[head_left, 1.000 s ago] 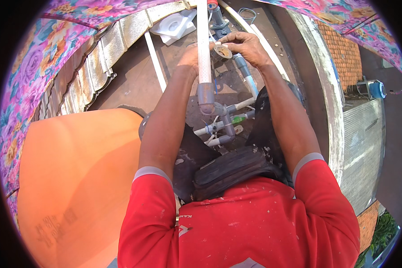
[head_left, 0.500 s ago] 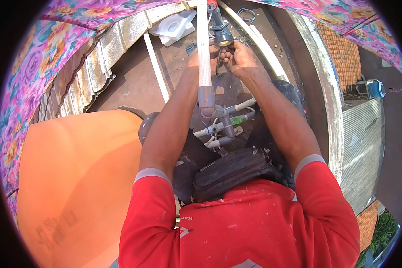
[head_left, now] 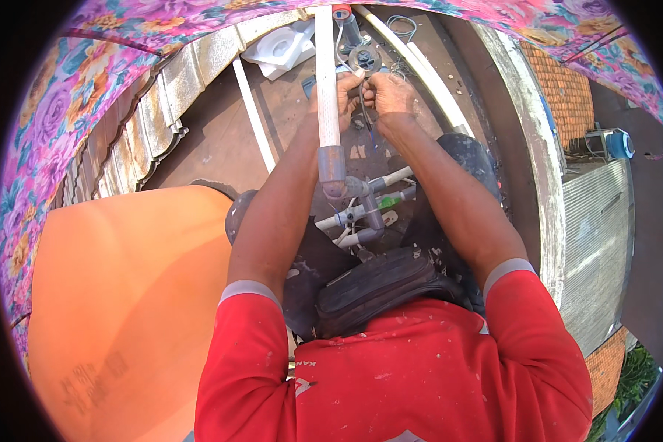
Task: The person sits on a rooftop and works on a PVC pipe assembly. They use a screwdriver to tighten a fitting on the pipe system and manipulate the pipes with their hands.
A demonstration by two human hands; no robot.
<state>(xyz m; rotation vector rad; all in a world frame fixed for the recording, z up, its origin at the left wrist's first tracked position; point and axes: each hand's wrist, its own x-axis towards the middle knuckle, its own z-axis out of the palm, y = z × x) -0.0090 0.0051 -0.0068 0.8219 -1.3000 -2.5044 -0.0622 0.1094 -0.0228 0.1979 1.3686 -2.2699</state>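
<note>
My left hand [head_left: 337, 99] is partly hidden behind an upright white pipe [head_left: 326, 81]; its fingers are pinched together. Facing it, my right hand [head_left: 393, 94] has its fingers curled inward, the fingertips of both meeting. A thin dark cable [head_left: 367, 116] comes out between them and hangs down, and both hands appear closed on it. Just beyond the fingers lies a round grey fitting [head_left: 365, 57] with a dark centre, in line with a grey cylindrical body [head_left: 351, 31]. Beside my left hand is a small blue-grey piece [head_left: 309, 86], mostly covered.
Grey elbows and white pipes with a green-marked valve [head_left: 390, 200] stand between my knees. A large orange tank [head_left: 132, 295] is at my left. White pipes [head_left: 254, 114] lie on the brown surface near white foam packing [head_left: 280, 48]. Flowered fabric [head_left: 44, 140] arches overhead.
The grey fitting has turned, showing its round face instead of its dark housing and pale end. My right hand has rotated slightly, and my left hand shows more beside the pipe.
</note>
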